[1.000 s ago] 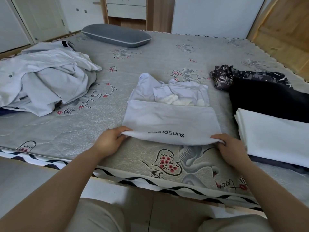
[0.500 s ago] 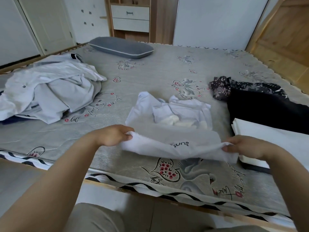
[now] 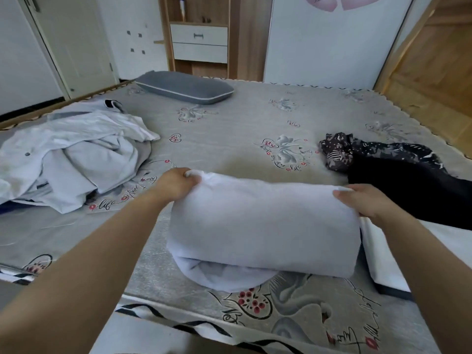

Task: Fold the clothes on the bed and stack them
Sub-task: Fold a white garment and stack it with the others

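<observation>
A white garment (image 3: 263, 226) lies doubled over on the grey patterned bed (image 3: 229, 134) in front of me, its near half folded away from me over the rest. My left hand (image 3: 176, 185) grips the far left corner of the fold. My right hand (image 3: 362, 200) holds the far right corner, thumb on top. A rounded bit of the garment sticks out under the fold at the near edge. A heap of unfolded white and grey clothes (image 3: 69, 154) lies to the left. A folded white piece (image 3: 383, 259) rests on dark clothing (image 3: 413, 192) at the right.
A grey pillow (image 3: 184, 86) lies at the far side of the bed. A dark patterned cloth (image 3: 342, 149) is bunched at the right behind the dark clothing. Wooden drawers (image 3: 199, 42) and white doors stand beyond the bed; a wooden panel rises at the right.
Both hands lifted the near hem of the white garment and carried it away from me over the rest, so the printed lettering is now hidden. The view has tilted upward.
</observation>
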